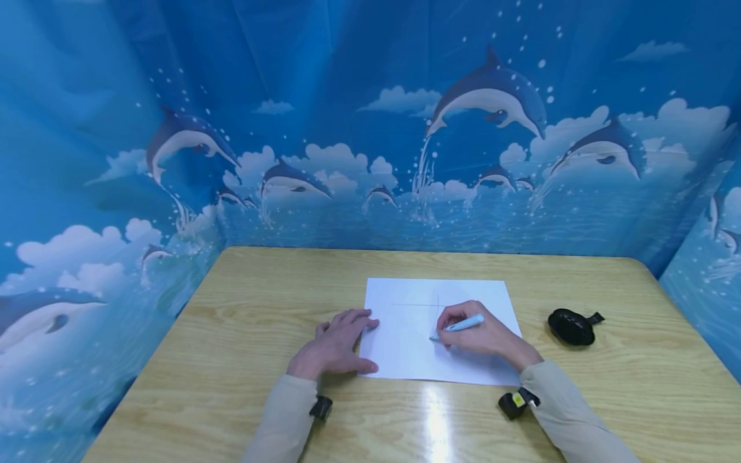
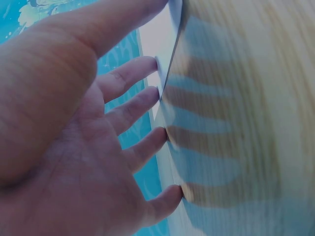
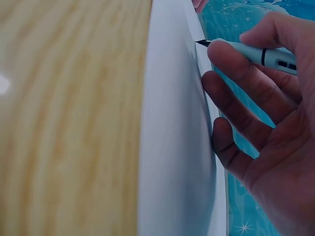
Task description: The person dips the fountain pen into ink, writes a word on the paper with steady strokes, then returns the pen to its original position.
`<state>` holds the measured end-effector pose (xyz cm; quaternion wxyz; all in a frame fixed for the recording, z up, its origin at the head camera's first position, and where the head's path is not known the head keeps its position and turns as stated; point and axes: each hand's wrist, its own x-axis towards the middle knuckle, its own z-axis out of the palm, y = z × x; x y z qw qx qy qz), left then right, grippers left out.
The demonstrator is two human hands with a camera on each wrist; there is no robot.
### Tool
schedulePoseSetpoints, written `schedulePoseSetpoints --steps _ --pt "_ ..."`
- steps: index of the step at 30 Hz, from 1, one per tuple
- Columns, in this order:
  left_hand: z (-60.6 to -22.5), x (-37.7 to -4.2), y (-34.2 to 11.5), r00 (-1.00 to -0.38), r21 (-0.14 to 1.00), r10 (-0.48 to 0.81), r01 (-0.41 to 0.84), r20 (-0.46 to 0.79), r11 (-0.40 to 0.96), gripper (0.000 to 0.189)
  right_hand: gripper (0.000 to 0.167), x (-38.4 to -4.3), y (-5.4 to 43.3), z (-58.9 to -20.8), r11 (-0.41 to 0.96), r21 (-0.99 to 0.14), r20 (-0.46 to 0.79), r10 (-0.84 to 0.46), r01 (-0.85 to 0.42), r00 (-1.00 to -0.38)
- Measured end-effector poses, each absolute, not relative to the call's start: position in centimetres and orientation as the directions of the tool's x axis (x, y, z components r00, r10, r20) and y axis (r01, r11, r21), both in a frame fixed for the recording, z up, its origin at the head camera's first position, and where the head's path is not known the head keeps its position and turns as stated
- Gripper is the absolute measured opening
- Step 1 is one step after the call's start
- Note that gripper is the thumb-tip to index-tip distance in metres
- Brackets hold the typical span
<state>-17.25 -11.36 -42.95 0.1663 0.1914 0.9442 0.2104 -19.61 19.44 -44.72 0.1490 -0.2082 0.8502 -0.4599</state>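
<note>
A white sheet of paper (image 1: 399,354) lies on the wooden table, with a thin horizontal line and a vertical line crossing near its upper middle. My right hand (image 1: 477,331) pinches a light blue fountain pen (image 1: 467,323) between thumb and fingers. In the right wrist view the pen's dark nib (image 3: 202,43) is right at the paper, and the other fingertips rest against the sheet. My left hand (image 1: 338,344) spreads over the sheet's left edge. The left wrist view shows its thumb and nearer fingertips (image 2: 150,64) on the paper and the little finger on the wood.
A glossy black oval object (image 1: 571,326) with a short tab sits on the table right of the paper. The wooden table (image 1: 278,289) extends around the sheet. Behind and at both sides hangs a blue curtain (image 1: 347,77) printed with dolphins. Each wrist wears a small black camera.
</note>
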Motion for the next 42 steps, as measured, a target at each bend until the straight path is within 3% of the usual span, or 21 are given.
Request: schedulePoseSetpoints --steps 42 --pt "-42.87 -17.23 -11.25 -0.878 0.451 0.411 0.272 -0.245 0.850 0.078 0.005 -19.01 18.57 -45.05 0.445 -0.864 -0.045 -0.534 -0.235 -0.844"
